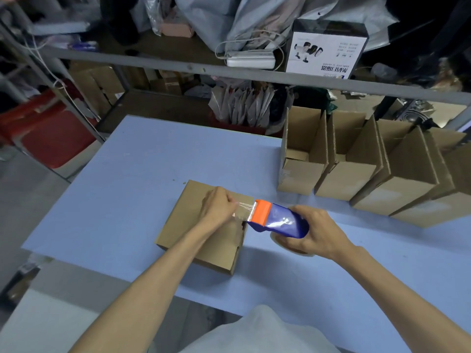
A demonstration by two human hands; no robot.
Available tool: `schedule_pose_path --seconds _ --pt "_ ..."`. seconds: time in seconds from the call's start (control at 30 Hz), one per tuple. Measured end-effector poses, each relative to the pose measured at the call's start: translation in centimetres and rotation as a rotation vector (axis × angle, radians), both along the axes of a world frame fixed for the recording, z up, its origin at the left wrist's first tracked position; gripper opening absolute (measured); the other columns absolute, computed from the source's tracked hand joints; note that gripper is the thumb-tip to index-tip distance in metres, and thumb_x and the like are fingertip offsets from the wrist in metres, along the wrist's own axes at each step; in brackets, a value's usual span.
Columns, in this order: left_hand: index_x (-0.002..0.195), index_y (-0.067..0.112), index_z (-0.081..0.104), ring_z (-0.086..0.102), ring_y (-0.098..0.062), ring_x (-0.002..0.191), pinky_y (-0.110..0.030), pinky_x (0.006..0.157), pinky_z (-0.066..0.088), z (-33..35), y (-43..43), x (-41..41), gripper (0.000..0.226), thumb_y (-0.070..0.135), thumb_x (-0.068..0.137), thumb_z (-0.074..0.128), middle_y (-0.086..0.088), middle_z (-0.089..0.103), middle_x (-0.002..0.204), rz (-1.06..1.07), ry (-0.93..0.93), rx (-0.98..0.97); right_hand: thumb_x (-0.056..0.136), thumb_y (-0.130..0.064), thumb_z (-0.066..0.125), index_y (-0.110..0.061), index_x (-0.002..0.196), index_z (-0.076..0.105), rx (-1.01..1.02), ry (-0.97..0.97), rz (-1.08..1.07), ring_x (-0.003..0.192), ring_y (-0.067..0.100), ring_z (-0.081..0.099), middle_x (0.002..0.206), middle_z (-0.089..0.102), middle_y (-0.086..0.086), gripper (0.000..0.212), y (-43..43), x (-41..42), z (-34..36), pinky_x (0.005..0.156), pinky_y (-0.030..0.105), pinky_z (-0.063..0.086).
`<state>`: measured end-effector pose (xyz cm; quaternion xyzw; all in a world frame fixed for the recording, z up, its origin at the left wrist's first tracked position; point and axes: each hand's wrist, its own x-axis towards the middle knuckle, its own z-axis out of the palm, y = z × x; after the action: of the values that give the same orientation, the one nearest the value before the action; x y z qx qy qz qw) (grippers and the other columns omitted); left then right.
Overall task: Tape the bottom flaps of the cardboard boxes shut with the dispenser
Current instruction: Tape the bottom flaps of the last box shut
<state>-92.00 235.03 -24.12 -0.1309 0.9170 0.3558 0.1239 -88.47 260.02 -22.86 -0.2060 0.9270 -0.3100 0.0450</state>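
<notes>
A brown cardboard box (pixel 188 220) lies with its closed flaps facing up on the blue table (pixel 127 179). My right hand (pixel 318 233) grips a blue tape dispenser (pixel 277 221) with an orange cutter head, held at the box's right edge. A short stretch of clear tape (pixel 243 208) runs from the cutter to my left hand (pixel 219 207), which pinches the tape end and rests on top of the box. The tape roll shows partly under my right hand.
A row of several open-topped cardboard boxes (pixel 351 161) stands along the table's right side. Behind the table a metal shelf (pixel 178 67) holds bags, a white power strip (pixel 251 59) and a printed product box (pixel 326 49). A red chair (pixel 56 138) stands at left.
</notes>
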Motion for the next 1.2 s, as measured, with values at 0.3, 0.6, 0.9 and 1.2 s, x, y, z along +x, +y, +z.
schedule_pose_path --seconds 0.3,0.6,0.9,1.2 --pt "0.074 0.013 0.067 0.059 -0.015 0.062 -0.029 0.069 0.052 -0.7 -0.9 1.2 0.009 0.013 0.083 0.069 0.004 0.061 0.064 -0.059 -0.022 0.099 0.058 -0.066 0.075 -0.031 0.098 0.057 0.180 -0.008 0.007 0.068 0.005 0.051 0.082 0.058 -0.021 0.056 2.0 -0.5 -1.4 0.056 0.010 0.032" --pt "0.106 0.016 0.064 0.064 -0.016 0.079 -0.028 0.079 0.048 -1.4 -0.8 1.8 0.028 0.017 0.080 0.075 -0.004 0.068 0.067 -0.087 0.084 0.121 0.069 -0.061 0.071 -0.031 0.133 0.048 0.233 0.005 0.047 0.092 0.015 0.059 0.108 0.065 -0.007 0.075 2.2 -0.4 -2.2 0.073 0.024 0.048" --pt "0.100 0.012 0.052 0.060 -0.021 0.090 -0.032 0.072 0.045 -2.6 -0.3 1.7 0.037 0.027 0.078 0.078 -0.006 0.066 0.078 -0.055 0.103 -0.022 0.070 -0.061 0.071 -0.030 0.136 0.046 0.253 -0.012 0.048 0.091 0.014 0.059 0.108 0.065 -0.006 0.077 2.1 -0.8 -2.7 0.071 0.022 0.048" --pt "0.092 0.013 0.050 0.058 -0.026 0.082 -0.033 0.063 0.039 -1.7 -1.9 0.7 0.057 0.056 0.068 0.078 -0.001 0.060 0.085 -0.129 0.010 -0.256 0.071 -0.063 0.064 -0.032 0.133 0.048 0.361 -0.010 0.104 0.078 0.014 0.051 0.097 0.063 -0.005 0.072 1.4 -1.6 -3.1 0.060 0.022 0.034"
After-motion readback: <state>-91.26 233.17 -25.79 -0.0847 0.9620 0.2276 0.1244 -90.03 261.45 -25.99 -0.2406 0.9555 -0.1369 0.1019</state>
